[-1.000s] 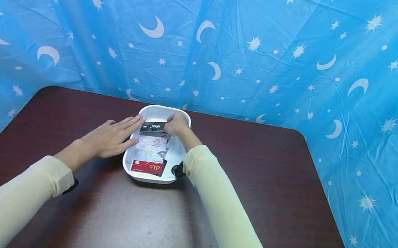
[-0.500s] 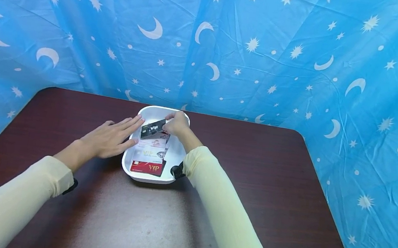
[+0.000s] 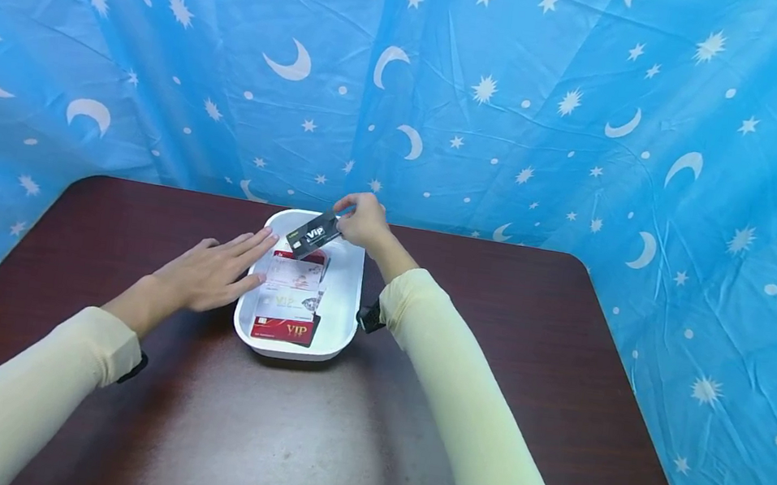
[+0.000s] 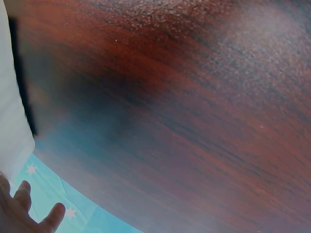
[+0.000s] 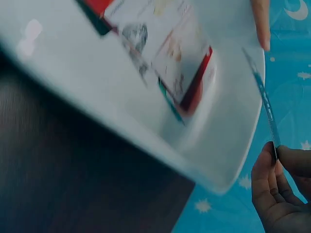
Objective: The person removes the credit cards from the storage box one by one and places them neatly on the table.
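Observation:
My right hand (image 3: 364, 221) pinches the right end of a black VIP card (image 3: 313, 234) between thumb and fingers, raised over the far end of a white tray (image 3: 340, 302). In the right wrist view the black card (image 5: 266, 107) is seen nearly edge-on, standing up from the fingertips of the right hand (image 5: 282, 189). My left hand (image 3: 211, 272) lies with straight, spread fingers against the tray's left rim. Inside the tray, a red VIP card (image 3: 281, 330) lies nearest me, overlapped by white cards (image 3: 288, 303), with another red edge at the far end.
The tray stands on a dark brown wooden table (image 3: 489, 370). Behind and to the right hangs a blue curtain (image 3: 451, 103) with white moons and stars, close to the table's far edge.
My right hand has lifted the black card up and away from the other cards, tilting it and uncovering a red card edge. The left hand has stayed at the tray's rim.

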`<control>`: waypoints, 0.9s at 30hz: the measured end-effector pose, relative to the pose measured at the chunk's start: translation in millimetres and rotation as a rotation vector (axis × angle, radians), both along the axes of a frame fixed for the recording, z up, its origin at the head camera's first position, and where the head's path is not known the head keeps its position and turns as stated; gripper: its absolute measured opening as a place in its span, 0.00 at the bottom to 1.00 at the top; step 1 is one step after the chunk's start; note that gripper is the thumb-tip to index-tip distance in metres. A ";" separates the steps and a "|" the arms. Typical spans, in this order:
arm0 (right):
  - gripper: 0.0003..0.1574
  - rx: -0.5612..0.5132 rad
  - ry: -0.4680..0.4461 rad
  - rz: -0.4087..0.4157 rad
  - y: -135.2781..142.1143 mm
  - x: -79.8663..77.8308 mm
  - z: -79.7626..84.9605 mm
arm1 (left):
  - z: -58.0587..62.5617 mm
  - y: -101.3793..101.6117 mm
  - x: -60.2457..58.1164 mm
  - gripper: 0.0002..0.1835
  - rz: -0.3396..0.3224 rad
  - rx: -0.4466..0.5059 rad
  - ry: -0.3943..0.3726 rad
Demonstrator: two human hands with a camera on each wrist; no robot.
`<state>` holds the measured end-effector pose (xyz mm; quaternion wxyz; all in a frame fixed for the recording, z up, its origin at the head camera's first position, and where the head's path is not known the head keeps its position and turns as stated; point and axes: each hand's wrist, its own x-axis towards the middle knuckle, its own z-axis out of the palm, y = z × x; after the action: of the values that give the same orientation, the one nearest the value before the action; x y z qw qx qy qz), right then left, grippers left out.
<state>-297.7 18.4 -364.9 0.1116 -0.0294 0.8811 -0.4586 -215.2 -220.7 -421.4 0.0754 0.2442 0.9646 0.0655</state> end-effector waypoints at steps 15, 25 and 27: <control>0.19 -0.094 -0.012 -0.042 65.4 -18.7 17.1 | -4.1 -3.1 2.9 0.39 -0.001 0.026 0.005; 0.19 -0.087 -0.033 -0.124 107.6 -20.5 4.1 | -3.0 -2.7 2.2 0.39 0.004 0.021 0.007; 0.19 -0.092 -0.047 -0.151 116.8 -20.3 -2.0 | -2.7 -2.4 2.0 0.39 0.002 0.026 0.008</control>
<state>-318.0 135.2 -366.9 0.0957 0.0426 0.8561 -0.5061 -213.2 -223.1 -424.1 0.0684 0.2446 0.9641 0.0773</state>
